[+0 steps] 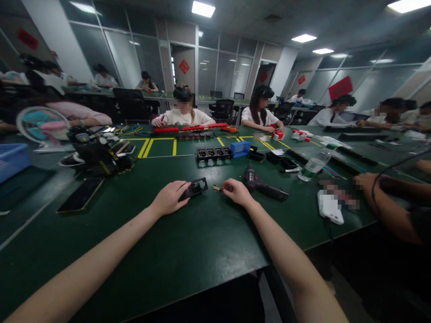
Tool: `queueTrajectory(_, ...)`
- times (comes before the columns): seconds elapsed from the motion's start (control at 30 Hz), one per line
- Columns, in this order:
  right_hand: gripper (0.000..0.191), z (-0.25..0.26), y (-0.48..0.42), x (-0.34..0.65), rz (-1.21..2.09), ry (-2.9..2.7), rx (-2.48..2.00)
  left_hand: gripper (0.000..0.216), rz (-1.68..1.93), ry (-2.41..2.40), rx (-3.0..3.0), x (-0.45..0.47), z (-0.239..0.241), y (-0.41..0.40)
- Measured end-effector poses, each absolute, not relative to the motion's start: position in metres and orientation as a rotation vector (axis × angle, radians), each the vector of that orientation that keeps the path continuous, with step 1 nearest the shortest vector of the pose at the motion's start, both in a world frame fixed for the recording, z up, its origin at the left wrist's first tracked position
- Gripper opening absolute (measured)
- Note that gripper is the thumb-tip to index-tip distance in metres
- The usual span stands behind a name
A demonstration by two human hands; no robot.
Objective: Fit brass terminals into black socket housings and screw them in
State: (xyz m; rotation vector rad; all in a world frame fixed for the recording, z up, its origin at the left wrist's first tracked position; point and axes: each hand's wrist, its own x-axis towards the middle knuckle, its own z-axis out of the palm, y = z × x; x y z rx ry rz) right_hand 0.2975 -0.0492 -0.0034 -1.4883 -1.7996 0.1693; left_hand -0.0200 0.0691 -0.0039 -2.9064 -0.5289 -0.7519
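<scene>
My left hand (170, 197) rests on the green table (188, 251) with its fingers closed on a small black plastic housing (195, 187), which sticks out to the right. My right hand (237, 192) sits just beside it, pinching a small brass metal piece (218, 187) between thumb and forefinger. The brass piece is a short gap from the housing's right end. A black electric screwdriver (264, 185) lies on the table right behind my right hand.
A tray of black parts (213, 153) and a blue box (240, 148) lie further back. A water bottle (314, 165) lies at right, a phone (81, 194) at left, a fan (42, 128) far left. Another person's arm (387, 197) rests at right; several people sit opposite.
</scene>
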Motion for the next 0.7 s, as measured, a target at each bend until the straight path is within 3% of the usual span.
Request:
queueTrajectory(0.3,0.011,0.006,-0.055,0.249,0.151,-1.606,-1.333,0.061,-0.805,-0.571,-3.034,-0.019,-0.004,0.075)
queueTrajectory(0.7,0.017,0.005,-0.060,0.221,0.476,-1.655,-1.273,0.063,-0.858,-0.717,-3.213,-0.021,-0.003,0.081)
